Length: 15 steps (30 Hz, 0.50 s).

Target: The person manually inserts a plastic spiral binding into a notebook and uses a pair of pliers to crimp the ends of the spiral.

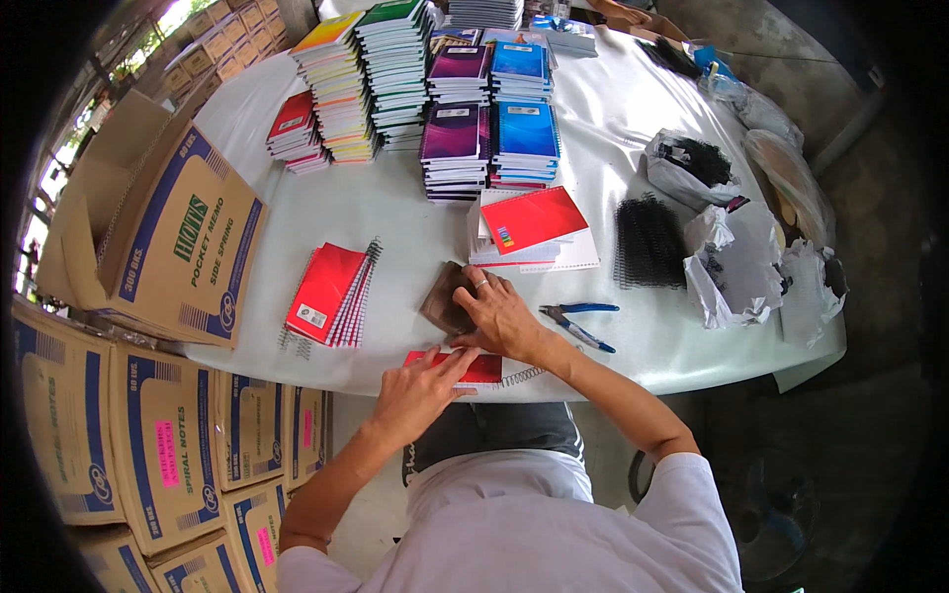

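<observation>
A red-covered spiral notebook (482,369) lies at the table's near edge. A wire coil (524,377) sticks out past its right end. My left hand (420,397) presses on the notebook's left part, fingers closed against it. Just beyond, the fingers of my right hand (502,318) bend over a dark brown block (445,301), its thumb by the notebook's far edge. How firmly they grip the block is partly hidden. Blue-handled pliers (581,324) lie open to the right. At the left, several red notebooks (331,287) rest fanned, with coils protruding.
Red covers on white sheets (534,219) lie beyond the block. Tall stacks of coloured notebooks (455,133) stand behind. Black coils (647,242) and torn white bags (732,267) occupy the right. An open carton (188,237) stands left, with more cartons (163,445) below.
</observation>
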Each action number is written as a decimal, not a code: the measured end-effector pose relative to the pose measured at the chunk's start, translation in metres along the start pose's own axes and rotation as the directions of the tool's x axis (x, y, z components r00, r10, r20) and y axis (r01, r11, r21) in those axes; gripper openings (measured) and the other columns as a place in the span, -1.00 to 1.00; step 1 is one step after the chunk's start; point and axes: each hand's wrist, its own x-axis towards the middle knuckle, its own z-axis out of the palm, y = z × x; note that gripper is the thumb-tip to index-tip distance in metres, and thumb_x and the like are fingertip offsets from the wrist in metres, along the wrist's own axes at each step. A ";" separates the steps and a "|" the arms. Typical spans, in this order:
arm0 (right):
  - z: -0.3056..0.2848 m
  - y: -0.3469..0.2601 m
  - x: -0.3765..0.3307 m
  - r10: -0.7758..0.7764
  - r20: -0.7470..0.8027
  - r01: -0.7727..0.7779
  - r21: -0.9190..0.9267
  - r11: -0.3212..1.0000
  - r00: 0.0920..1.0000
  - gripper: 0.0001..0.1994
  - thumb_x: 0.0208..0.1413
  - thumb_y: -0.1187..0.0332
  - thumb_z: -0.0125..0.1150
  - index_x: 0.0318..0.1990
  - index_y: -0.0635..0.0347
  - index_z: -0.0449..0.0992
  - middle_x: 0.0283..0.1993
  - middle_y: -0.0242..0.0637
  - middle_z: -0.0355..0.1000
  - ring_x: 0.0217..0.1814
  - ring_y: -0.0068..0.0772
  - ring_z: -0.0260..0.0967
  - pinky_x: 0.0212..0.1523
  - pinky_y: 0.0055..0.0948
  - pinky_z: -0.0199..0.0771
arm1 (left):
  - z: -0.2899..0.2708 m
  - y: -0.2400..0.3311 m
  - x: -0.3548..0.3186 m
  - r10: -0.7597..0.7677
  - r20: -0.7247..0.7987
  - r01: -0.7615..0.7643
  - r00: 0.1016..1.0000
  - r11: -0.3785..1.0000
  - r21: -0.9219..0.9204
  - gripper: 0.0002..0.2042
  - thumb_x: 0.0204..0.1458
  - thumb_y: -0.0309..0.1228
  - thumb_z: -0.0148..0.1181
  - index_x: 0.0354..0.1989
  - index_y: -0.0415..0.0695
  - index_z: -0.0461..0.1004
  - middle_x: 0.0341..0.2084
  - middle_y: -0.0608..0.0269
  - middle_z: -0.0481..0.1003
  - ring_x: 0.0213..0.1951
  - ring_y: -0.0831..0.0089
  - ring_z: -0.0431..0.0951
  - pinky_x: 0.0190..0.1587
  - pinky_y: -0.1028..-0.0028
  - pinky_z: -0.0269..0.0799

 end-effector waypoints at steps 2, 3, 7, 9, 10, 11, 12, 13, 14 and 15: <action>-0.018 0.010 -0.004 -0.024 0.059 0.013 0.179 0.984 0.998 -0.40 -0.12 0.15 0.46 0.06 0.20 0.36 0.16 0.10 0.28 0.20 0.18 0.26 0.20 -0.06 0.29 | -0.006 -0.005 0.002 -0.023 0.046 0.025 0.999 0.999 -0.036 -0.29 0.03 -0.02 0.23 0.34 -0.03 0.20 -0.24 0.09 0.58 -0.34 0.19 0.63 -0.50 0.29 0.52; -0.035 0.017 -0.004 -0.042 0.086 0.018 0.265 0.964 0.995 -0.42 -0.10 0.18 0.44 0.07 0.20 0.37 0.18 0.09 0.28 0.20 0.18 0.26 0.20 -0.09 0.30 | -0.015 -0.007 0.006 -0.061 0.085 0.066 0.995 0.996 -0.053 -0.25 0.03 -0.02 0.24 0.37 -0.05 0.13 -0.28 0.06 0.58 -0.40 0.19 0.63 -0.52 0.29 0.51; -0.100 0.039 -0.025 0.065 0.411 -0.379 0.752 0.539 0.909 -0.56 0.16 0.17 0.26 0.12 0.25 0.51 0.12 -0.07 0.45 0.18 -0.14 0.38 0.23 -0.28 0.29 | -0.019 -0.011 0.022 -0.158 0.132 0.168 0.979 0.983 -0.072 -0.06 -0.01 -0.01 0.26 0.45 -0.10 -0.16 -0.22 0.06 0.58 -0.46 0.11 0.62 -0.55 0.25 0.46; -0.106 0.045 -0.037 -0.072 0.468 -0.392 0.806 0.443 0.881 -0.53 0.16 0.14 0.26 0.10 0.29 0.52 0.14 -0.07 0.45 0.18 -0.14 0.39 0.25 -0.27 0.26 | -0.019 -0.014 0.027 -0.109 0.089 0.115 0.990 0.991 -0.073 -0.05 0.00 0.01 0.26 0.45 -0.14 -0.15 -0.27 0.04 0.57 -0.47 0.12 0.61 -0.58 0.29 0.45; -0.102 0.041 -0.038 -0.070 0.484 -0.393 0.779 0.490 0.872 -0.54 0.17 0.13 0.25 0.08 0.31 0.53 0.13 -0.04 0.45 0.19 -0.15 0.38 0.26 -0.28 0.25 | -0.019 -0.014 0.029 -0.094 0.080 0.100 0.992 0.992 -0.076 -0.05 0.00 0.01 0.26 0.45 -0.13 -0.15 -0.29 0.05 0.57 -0.47 0.12 0.61 -0.58 0.29 0.45; -0.096 0.036 -0.037 -0.067 0.500 -0.392 0.748 0.535 0.863 -0.55 0.18 0.13 0.24 0.07 0.33 0.54 0.13 -0.01 0.46 0.19 -0.16 0.38 0.26 -0.29 0.24 | -0.019 -0.014 0.030 -0.079 0.070 0.085 0.994 0.993 -0.079 -0.04 -0.01 0.01 0.27 0.46 -0.13 -0.16 -0.30 0.05 0.58 -0.48 0.12 0.61 -0.58 0.29 0.45; -0.093 0.033 -0.034 -0.068 0.519 -0.389 0.716 0.580 0.852 -0.55 0.19 0.13 0.23 0.05 0.34 0.55 0.12 0.01 0.46 0.19 -0.16 0.38 0.26 -0.30 0.23 | -0.017 -0.014 0.030 -0.081 0.089 0.088 0.993 0.994 -0.071 -0.03 -0.01 0.01 0.27 0.46 -0.13 -0.17 -0.31 0.05 0.57 -0.48 0.12 0.61 -0.57 0.29 0.45; -0.096 0.033 -0.035 -0.115 0.460 -0.357 0.803 0.476 0.881 -0.56 0.18 0.13 0.24 0.05 0.33 0.56 0.13 0.02 0.46 0.21 -0.15 0.37 0.26 -0.30 0.23 | -0.012 -0.014 0.030 -0.084 0.108 0.091 0.991 0.994 -0.064 -0.02 -0.02 0.01 0.28 0.46 -0.13 -0.18 -0.32 0.05 0.57 -0.48 0.12 0.61 -0.57 0.29 0.45; -0.103 0.034 -0.036 -0.154 0.395 -0.320 0.875 0.363 0.906 -0.57 0.17 0.14 0.24 0.05 0.32 0.56 0.14 0.02 0.45 0.22 -0.14 0.36 0.26 -0.29 0.24 | -0.010 -0.014 0.030 -0.087 0.126 0.095 0.988 0.994 -0.057 -0.01 -0.02 0.02 0.28 0.46 -0.13 -0.19 -0.33 0.05 0.57 -0.48 0.11 0.61 -0.57 0.28 0.45; -0.106 0.034 -0.038 -0.181 0.321 -0.275 0.931 0.239 0.929 -0.57 0.16 0.15 0.25 0.05 0.30 0.56 0.15 0.02 0.44 0.23 -0.12 0.35 0.26 -0.28 0.24 | -0.010 -0.014 0.031 -0.096 0.146 0.106 0.985 0.992 -0.064 -0.01 -0.02 0.02 0.28 0.47 -0.11 -0.20 -0.33 0.05 0.58 -0.47 0.10 0.61 -0.56 0.27 0.46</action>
